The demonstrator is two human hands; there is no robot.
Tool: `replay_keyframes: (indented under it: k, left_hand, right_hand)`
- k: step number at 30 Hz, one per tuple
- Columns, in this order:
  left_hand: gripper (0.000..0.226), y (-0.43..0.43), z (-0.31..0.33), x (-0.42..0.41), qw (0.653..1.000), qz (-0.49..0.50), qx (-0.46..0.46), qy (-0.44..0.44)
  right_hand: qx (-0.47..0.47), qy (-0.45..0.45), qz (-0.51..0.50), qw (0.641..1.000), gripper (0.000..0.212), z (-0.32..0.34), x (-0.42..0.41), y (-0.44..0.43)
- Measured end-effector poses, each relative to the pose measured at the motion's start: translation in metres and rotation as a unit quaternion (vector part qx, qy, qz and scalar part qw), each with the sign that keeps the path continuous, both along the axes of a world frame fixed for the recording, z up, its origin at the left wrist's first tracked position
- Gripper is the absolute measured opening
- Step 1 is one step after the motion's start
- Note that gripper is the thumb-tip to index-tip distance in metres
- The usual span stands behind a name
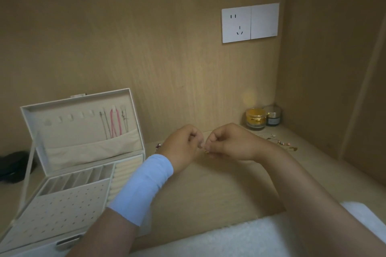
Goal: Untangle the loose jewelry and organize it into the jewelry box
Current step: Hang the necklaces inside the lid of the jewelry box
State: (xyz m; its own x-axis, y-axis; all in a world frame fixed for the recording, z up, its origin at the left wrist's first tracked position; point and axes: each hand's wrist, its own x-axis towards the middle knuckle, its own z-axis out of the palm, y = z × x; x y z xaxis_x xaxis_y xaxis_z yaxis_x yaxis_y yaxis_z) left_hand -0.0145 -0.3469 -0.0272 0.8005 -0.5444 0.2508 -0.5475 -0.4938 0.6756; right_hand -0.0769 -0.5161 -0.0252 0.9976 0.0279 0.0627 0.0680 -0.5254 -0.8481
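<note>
nearest the lens, a pale padded edge (261, 233) runs along the bottom, and both forearms cross over it onto the wooden shelf (208, 190). left hand (181, 148), with a light blue sleeve band (144, 185) on its wrist, meets the right hand (231, 142) at mid-shelf; the fingertips of both are pressed together, pinching a tiny gold piece (206, 151), probably a thin chain or clasp, too small to name or to give a long axis.

progress looks partial. the jewelry box (69, 173) stands open at left, lid upright, with a few chains (113, 124) hung vertically in the lid, one of them pink. the earring panel and slots look mostly unfilled. a loose strand (277, 141) lies on the shelf right of the hands, stretching from near the two jars (263, 118) toward the right wall, unsorted. a small beaded bit (158, 145) peeks out behind the left wrist.
</note>
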Motion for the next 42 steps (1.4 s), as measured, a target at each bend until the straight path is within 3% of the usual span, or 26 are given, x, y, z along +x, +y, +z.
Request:
replay_keyframes:
  k: [4,8,14,24,36,42]
  left_hand:
    - [0.017,0.029,0.024,-0.003,0.995,-0.020,-0.080,0.061]
    - [0.014,0.063,0.041,-0.005,0.993,-0.029,-0.092,0.065]
    - [0.016,0.115,0.064,0.000,0.975,-0.067,-0.164,0.132]
    - [0.020,0.194,0.102,0.027,0.967,-0.052,-0.233,0.084]
    - [0.019,0.244,0.101,0.047,0.940,-0.050,-0.314,0.123]
    - [0.017,0.251,0.098,0.048,0.954,-0.044,-0.269,0.128]
  right_hand:
    - [0.081,-0.010,0.022,0.996,0.012,0.009,-0.003,0.020]
    - [0.112,-0.039,0.032,0.992,0.007,0.013,-0.001,0.044]
    - [0.113,-0.072,0.040,0.990,0.019,0.049,0.006,0.083]
    - [0.105,-0.138,0.106,0.979,0.018,0.122,0.034,0.177]
    - [0.116,-0.083,0.137,0.980,0.013,0.094,0.070,0.236]
    - [0.121,-0.044,0.153,0.980,0.013,0.084,0.077,0.236]
